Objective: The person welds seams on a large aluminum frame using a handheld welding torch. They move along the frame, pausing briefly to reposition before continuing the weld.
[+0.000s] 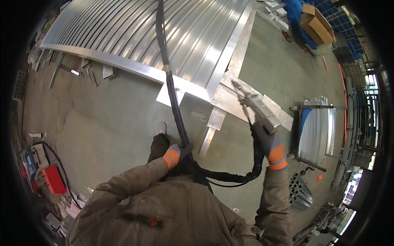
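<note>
My right hand [264,141], in a dark glove with an orange cuff, is closed round the grip of a silver welding gun [262,110]. The gun's narrow nozzle points up and to the left, over flat metal plates [223,98] by the corner of a large ribbed aluminium panel [143,37]. My left hand [179,155], gloved alike, grips a thick black sheathed cable [174,108]. Upward from there the cable runs across the panel; below, it loops past my waist towards the gun.
A red and grey machine [53,178] stands on the floor at the left. To the right are a cart with metal sheets [316,133] and a bundle of metal tubes [300,190]. An opened cardboard box [316,24] lies at the far right. A plate [170,94] juts from under the panel's edge.
</note>
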`<state>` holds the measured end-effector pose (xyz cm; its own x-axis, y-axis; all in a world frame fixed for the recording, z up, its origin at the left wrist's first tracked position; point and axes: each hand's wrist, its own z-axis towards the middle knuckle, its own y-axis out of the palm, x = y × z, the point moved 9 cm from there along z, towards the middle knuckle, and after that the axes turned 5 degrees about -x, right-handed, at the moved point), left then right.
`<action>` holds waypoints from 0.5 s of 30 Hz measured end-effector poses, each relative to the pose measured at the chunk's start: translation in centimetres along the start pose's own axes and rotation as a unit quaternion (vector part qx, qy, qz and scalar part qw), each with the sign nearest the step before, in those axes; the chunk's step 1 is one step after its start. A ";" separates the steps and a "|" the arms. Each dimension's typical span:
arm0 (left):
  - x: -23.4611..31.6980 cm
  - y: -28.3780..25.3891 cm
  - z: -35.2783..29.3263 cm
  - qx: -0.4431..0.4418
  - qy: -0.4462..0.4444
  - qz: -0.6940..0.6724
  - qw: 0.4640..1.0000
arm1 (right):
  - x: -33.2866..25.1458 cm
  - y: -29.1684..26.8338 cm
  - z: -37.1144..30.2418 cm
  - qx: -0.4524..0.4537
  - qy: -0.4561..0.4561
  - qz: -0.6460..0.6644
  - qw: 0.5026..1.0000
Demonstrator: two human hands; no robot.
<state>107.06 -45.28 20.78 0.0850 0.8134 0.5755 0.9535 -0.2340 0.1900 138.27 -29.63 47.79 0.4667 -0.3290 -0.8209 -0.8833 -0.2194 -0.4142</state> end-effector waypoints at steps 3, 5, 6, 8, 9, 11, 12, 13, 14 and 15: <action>-1.0 -0.3 2.1 -0.013 0.001 0.010 1.000 | 0.0 3.8 0.3 0.039 -0.020 -0.038 0.998; -1.2 -0.6 3.3 -0.055 0.016 0.019 0.998 | 0.3 5.6 0.7 0.038 -0.011 -0.042 0.998; -1.3 -1.6 3.9 -0.051 0.016 0.083 0.995 | 0.5 6.3 0.8 0.042 -0.006 -0.039 0.998; -1.0 -3.9 5.3 -0.064 0.001 0.207 0.976 | 0.4 6.9 1.0 0.043 -0.022 -0.044 0.998; 0.0 -5.9 5.9 -0.009 0.004 0.298 0.954 | 0.1 7.2 1.3 0.041 -0.047 -0.050 0.997; 3.7 -12.6 6.9 0.116 0.001 0.290 0.950 | 0.8 7.6 1.8 0.035 -0.027 -0.071 0.997; 6.8 -16.8 6.9 0.218 0.011 0.297 0.930 | 1.1 7.7 2.0 0.036 -0.020 -0.081 0.996; 10.6 -20.7 6.4 0.314 0.064 0.222 0.921 | 1.0 7.8 2.1 0.042 -0.037 -0.079 0.995; 14.8 -24.0 4.9 0.420 0.136 0.192 0.877 | 0.9 7.9 2.3 0.049 -0.056 -0.079 0.994; 18.3 -26.8 4.6 0.440 0.151 0.175 0.868 | 0.6 7.8 2.4 0.054 -0.076 -0.079 0.992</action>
<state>84.39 -21.72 22.55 0.4608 0.5671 0.6826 0.7475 0.1666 -0.6430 131.56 -29.37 43.10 0.5955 -0.1548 -0.7883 -0.8027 -0.1544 -0.5761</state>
